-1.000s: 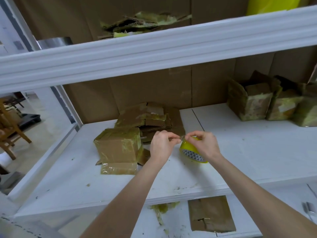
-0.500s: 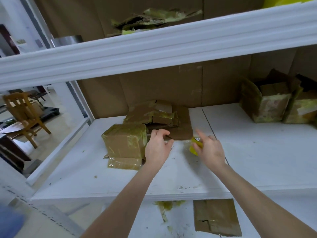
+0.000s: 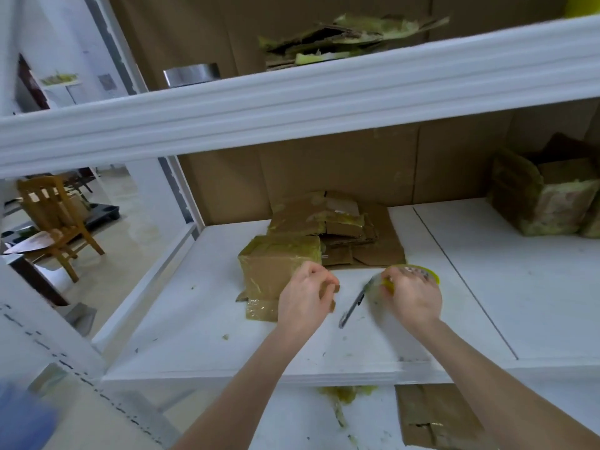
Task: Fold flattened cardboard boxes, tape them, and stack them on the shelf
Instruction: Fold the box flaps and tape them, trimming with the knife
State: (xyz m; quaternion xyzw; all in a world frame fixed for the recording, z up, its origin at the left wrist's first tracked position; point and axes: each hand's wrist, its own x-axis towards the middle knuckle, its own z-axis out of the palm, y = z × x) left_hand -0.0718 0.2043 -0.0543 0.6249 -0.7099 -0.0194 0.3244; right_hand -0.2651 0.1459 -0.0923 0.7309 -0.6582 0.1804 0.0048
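I took the taped box (image 3: 279,264), standing on the white shelf (image 3: 535,303), as my mark. The left hand (image 3: 306,297) sat at the box's near right corner with its fingers curled; I could not tell whether they pinched a flap or nothing. Just right of the box a thin dark tool (image 3: 352,308) lay flat on the shelf, too blurred to name. Further right of the box, the right hand (image 3: 414,298) gripped the yellow tape roll (image 3: 430,274), fingers wrapped over it. Behind the box lay the flattened cardboard (image 3: 344,222). Well to its right stood folded boxes (image 3: 552,206).
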